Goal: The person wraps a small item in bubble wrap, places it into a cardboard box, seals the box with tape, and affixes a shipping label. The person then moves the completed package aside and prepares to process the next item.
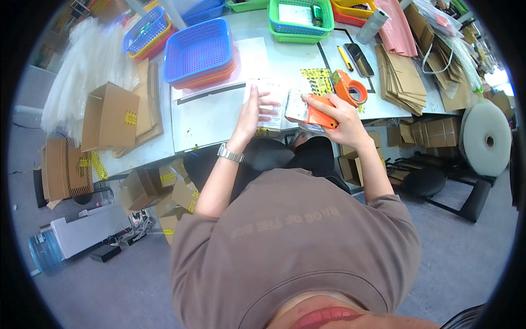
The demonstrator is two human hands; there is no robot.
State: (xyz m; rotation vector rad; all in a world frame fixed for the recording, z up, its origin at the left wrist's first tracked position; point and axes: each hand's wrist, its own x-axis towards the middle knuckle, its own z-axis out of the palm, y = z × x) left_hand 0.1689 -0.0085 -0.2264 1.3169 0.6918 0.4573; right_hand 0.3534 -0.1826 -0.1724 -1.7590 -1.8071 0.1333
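Tape dispenser (335,102) (orange, rigid, probably light) clenched by its handle in my right hand (338,117) at the bench's (208,118) near edge; left hand (253,109), fingers spread, flattens a flimsy packet (272,101).

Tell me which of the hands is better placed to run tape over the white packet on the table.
Probably the right hand: it already grips the orange tape dispenser just beside the white packet. The left hand lies open on the packet, suited to steadying it.
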